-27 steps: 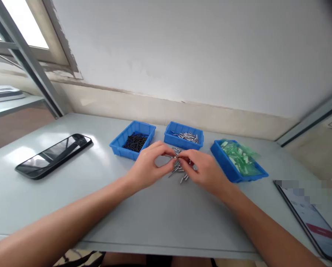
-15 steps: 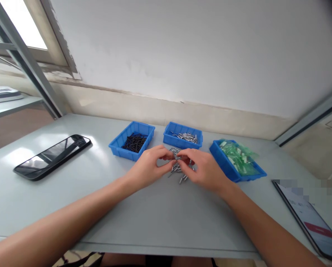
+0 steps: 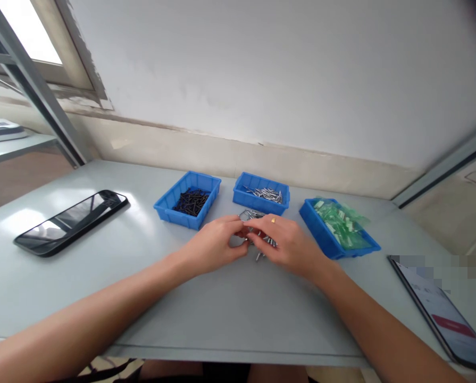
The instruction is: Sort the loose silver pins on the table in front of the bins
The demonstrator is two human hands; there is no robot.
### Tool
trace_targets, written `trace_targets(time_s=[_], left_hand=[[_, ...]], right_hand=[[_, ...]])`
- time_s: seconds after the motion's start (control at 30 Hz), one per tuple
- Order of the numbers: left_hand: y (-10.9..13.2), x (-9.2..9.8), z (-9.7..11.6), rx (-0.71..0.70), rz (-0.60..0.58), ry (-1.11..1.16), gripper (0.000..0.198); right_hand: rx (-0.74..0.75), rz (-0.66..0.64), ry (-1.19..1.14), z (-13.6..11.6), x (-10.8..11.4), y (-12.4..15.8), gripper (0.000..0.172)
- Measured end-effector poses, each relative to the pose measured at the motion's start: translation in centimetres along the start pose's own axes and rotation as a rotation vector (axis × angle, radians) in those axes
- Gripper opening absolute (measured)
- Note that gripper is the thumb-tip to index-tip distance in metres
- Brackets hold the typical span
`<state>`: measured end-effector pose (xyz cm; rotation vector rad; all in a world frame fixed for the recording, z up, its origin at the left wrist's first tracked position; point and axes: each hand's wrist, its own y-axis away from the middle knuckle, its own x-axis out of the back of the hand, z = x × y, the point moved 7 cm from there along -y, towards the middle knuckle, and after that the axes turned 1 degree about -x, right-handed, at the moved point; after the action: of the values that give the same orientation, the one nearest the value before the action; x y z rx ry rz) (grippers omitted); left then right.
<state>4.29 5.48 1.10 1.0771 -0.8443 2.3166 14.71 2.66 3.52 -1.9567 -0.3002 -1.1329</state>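
Observation:
My left hand (image 3: 218, 243) and my right hand (image 3: 292, 243) meet fingertip to fingertip over a loose pile of silver screw-like metal pieces (image 3: 252, 214) on the table. The left fingers are curled with the thumb close to them; what they pinch is hidden at the fingertips. On the right hand, which wears a gold-coloured ring (image 3: 273, 219), forefinger and thumb reach across to the left fingertips. Whatever lies between them is too small to make out. Behind the pile sits a blue tray (image 3: 249, 201) with more silver pieces (image 3: 267, 194).
A blue tray (image 3: 165, 214) of black screws (image 3: 190, 202) stands to the left. Right of my hands, another blue tray (image 3: 317, 232) holds green plastic packets (image 3: 343, 226). A black glossy device (image 3: 72, 223) lies far left, a lit phone (image 3: 441, 314) at the right edge.
My right forefinger has moved left across the left fingertips, and the hands are closer together. The trays look the same; the view has shifted slightly.

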Motion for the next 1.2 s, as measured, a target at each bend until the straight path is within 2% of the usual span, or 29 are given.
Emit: trace_targets(time_s=[0.17, 0.33, 0.57, 0.67, 0.77, 0.93, 1.1, 1.2], left_hand=[[-0.2, 0.3, -0.1, 0.024, -0.019, -0.018, 0.006], [-0.1, 0.2, 0.0, 0.009, -0.006, -0.017, 0.007], [-0.1, 0.5, 0.2, 0.000, 0.018, -0.022, 0.006], [-0.2, 1.1, 0.2, 0.005, 0.061, -0.005, 0.006], [-0.2, 0.9, 0.3, -0.013, 0.026, -0.034, 0.006], [0.1, 0.4, 0.6, -0.053, -0.016, -0.065, 0.008], [-0.2, 1.6, 0.2, -0.012, 0.091, -0.007, 0.006], [-0.3, 2.4, 0.4, -0.011, 0.180, 0.038, 0.007]], right_hand=[[0.067, -0.029, 0.013, -0.5, -0.3, 0.0, 0.018], [0.011, 0.053, 0.047, 0.2, 0.3, 0.0, 0.021], [0.003, -0.004, 0.031, 0.1, -0.3, -0.1, 0.018], [-0.031, 0.064, 0.054, 0.4, 0.1, 0.0, 0.017], [-0.027, 0.133, 0.062, 0.3, 0.8, 0.0, 0.018], [-0.001, 0.016, 0.046, 0.2, 0.0, -0.1, 0.019], [-0.077, 0.040, 0.076, 1.3, 0.3, 0.0, 0.014], [-0.099, 0.001, 0.079, 1.6, -0.1, 0.0, 0.014]])
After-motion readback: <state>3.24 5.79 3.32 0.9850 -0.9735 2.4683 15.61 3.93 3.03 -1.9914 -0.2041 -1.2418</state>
